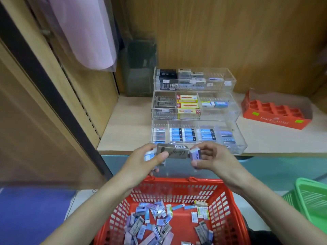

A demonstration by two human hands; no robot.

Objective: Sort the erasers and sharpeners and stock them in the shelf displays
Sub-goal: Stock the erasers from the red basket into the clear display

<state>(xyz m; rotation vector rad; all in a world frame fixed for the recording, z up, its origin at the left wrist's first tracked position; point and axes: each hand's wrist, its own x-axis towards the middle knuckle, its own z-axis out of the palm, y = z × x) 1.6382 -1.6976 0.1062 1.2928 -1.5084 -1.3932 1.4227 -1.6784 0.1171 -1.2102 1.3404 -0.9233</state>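
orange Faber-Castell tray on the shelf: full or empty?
Empty. The orange tray shows only bare orange cells, with nothing in any of the ones visible.

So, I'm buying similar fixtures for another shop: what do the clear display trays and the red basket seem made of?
Display trays: clear, glossy rigid plastic, probably acrylic; the erasers show through their walls. Red basket: moulded plastic, slightly shiny, judging by its slotted lattice walls and rounded rim.
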